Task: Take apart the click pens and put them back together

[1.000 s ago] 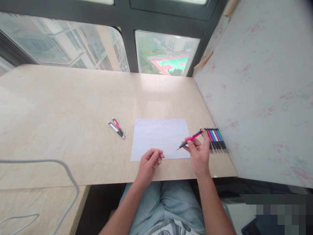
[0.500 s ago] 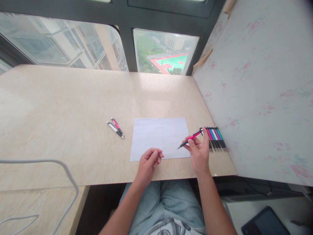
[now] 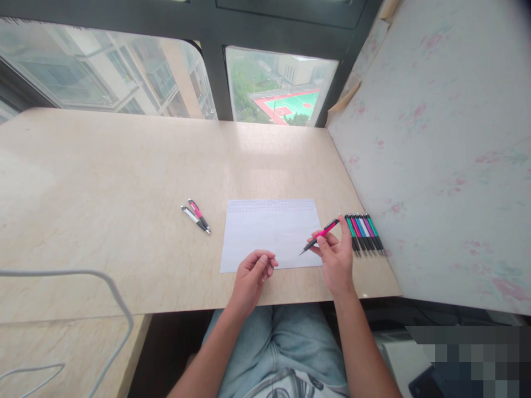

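A pink click ballpoint pen (image 3: 321, 235) with a black grip is held in my right hand (image 3: 338, 264). The pen slants, its tip pointing down and left above the paper, and a raised finger touches or nearly touches its upper end. My left hand (image 3: 253, 275) is closed, thumb against curled fingers, over the paper's near edge, with nothing visible in it. The white sheet of paper (image 3: 265, 235) lies flat on the table and carries a few lines of small handwriting along its far edge.
A row of several coloured pens (image 3: 365, 235) lies right of the paper by the wall (image 3: 452, 166). Left of the paper, a white pen (image 3: 191, 217) and another pink pen (image 3: 198, 213) lie nearly touching at their tips. A grey cable (image 3: 120, 298) loops at the left.
My right hand and the pink pen have shifted slightly left, uncovering more of the pen row, including a green pen. My left hand stays almost still.
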`<state>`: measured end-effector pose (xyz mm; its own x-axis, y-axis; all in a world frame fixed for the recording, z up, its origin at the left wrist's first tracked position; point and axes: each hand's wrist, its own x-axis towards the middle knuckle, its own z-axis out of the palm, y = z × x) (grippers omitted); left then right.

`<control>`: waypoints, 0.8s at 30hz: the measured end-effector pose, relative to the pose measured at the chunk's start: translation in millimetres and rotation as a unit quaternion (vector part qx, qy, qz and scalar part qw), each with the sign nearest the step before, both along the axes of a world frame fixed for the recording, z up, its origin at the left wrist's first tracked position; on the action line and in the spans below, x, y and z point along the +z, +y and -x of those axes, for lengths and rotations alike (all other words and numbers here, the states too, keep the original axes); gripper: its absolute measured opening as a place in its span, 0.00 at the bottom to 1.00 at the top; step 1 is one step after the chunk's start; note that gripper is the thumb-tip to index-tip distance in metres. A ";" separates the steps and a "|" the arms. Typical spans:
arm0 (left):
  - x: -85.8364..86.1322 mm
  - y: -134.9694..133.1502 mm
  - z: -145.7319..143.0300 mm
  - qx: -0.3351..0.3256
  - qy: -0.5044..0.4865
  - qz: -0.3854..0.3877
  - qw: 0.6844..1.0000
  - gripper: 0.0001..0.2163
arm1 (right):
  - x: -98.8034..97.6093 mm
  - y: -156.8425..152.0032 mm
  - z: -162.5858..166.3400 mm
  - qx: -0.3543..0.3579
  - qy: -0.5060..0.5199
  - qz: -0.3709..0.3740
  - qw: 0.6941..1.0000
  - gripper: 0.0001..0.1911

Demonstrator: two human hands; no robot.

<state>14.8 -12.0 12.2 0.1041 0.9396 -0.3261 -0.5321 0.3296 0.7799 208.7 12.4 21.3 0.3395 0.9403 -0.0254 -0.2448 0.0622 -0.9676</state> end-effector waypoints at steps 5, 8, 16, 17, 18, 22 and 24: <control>-2.2 -0.1 0.1 0.001 0.005 0.003 1.000 0.10 | -1.1 -0.7 -1.7 0.000 -0.019 -0.005 1.000 0.40; -3.7 0.1 0.2 -0.001 0.007 0.002 1.000 0.10 | -1.6 -0.4 -1.7 0.005 -0.038 -0.004 0.999 0.41; -2.8 0.0 0.7 0.002 0.001 0.002 1.000 0.10 | 0.1 -0.4 -2.7 0.004 -0.037 0.000 0.999 0.42; -2.4 -0.1 0.6 0.002 0.000 0.002 1.000 0.10 | -0.2 -0.9 -3.1 0.005 -0.035 0.000 0.999 0.41; -2.1 -0.1 0.5 0.002 -0.001 0.003 1.000 0.09 | -0.7 -1.4 -3.5 0.007 -0.035 0.000 0.999 0.40; -2.1 0.0 0.5 0.003 0.001 0.002 1.000 0.09 | -3.1 -2.6 -4.3 0.009 -0.039 -0.002 0.999 0.38; -3.0 0.3 0.7 0.001 0.002 0.001 1.000 0.09 | -3.4 -2.5 -4.0 0.011 -0.042 -0.002 0.999 0.38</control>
<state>14.1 -11.7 9.2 0.1002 0.9392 -0.3284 -0.5295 0.3298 0.7816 212.6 9.9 18.0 0.3195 0.9476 0.0056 -0.1644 0.0613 -0.9845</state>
